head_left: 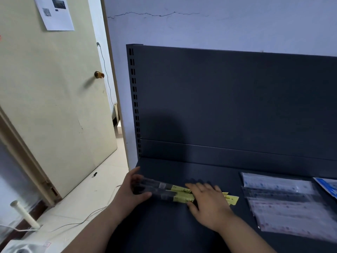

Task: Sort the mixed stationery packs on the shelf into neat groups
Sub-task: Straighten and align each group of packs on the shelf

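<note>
The dark shelf (200, 225) has an upright back panel (237, 106) and a slotted post (134, 99) at its left edge. The shelf surface is bare behind the hands, in front of them, and in the strip between the two groups of packs.

At the right of the shelf, a fanned group of clear flat packs (284, 203) lies overlapping, with a blue-and-white pack (328, 187) at the frame edge just beside it.

Near the left edge of the shelf lies a bundle of long clear packs with yellow header cards (175, 192), well apart from the clear flat packs.

The left hand (131, 190) is partly curled around the bundle's left end, thumb in front, fingers behind. The right hand (206, 201) lies nearly flat, fingers extended, pressing on the yellow end; the yellow tabs project past it to the right.
</note>
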`<state>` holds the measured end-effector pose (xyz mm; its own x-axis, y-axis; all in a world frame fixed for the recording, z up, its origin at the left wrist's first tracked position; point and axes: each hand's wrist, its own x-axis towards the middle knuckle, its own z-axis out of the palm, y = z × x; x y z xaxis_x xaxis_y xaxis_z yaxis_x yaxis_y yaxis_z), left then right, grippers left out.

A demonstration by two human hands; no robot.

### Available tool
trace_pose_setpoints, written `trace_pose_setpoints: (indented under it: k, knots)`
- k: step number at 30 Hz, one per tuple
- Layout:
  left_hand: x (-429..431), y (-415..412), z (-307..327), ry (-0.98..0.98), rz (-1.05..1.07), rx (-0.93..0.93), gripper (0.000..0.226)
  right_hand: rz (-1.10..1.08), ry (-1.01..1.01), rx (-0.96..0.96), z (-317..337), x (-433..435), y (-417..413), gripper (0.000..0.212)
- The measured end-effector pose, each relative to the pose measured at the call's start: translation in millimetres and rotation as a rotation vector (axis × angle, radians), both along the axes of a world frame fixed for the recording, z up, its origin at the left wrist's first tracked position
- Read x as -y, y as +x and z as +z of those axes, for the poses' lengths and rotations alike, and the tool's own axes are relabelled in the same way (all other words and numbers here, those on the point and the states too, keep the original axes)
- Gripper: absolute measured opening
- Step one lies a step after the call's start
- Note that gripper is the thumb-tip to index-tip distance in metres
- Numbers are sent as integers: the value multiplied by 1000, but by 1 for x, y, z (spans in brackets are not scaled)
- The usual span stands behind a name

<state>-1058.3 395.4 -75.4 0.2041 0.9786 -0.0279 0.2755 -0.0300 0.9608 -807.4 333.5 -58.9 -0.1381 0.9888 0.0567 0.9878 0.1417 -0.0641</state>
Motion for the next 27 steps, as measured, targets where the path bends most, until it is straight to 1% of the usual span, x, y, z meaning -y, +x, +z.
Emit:
trace_pose_setpoints:
  k: [2,3,5,6,8,10,12,14,18,21,23,26,27]
  knots:
    - [2,4,-2,-2,43,91,80,-21,117,12,-10,-1,-4,49]
    - [3,6,-1,1,51,100,70,-28,186,16,-16,-1,-5,48]
    - [5,13,4,-16,53,94,35,-26,269,18,-25,-3,-7,49]
    - [5,18,7,-16,70,74,23,-24,308,34,-28,-4,-7,51]
    - [5,28,10,5,166,42,18,-23,375,69,-30,-6,-9,54]
    - [6,34,9,32,275,69,15,-23,406,80,-30,-6,-10,56]
    - [6,35,7,62,317,55,16,-26,433,55,-31,-5,-9,55]
    - [6,33,4,96,303,16,16,-39,460,47,-33,-5,-7,54]
    - [4,29,-2,93,292,38,17,-102,461,42,-35,-5,-6,55]
    - [4,29,-5,86,159,-21,21,-80,472,37,-37,-6,-5,53]
    - [4,28,-7,111,44,-140,20,-52,485,10,-38,-7,-3,48]
    - [3,22,-10,193,-69,-346,53,-36,496,-27,-39,-7,-1,46]
    - [3,21,-10,223,-77,-380,55,-40,501,-31,-39,-7,-1,46]
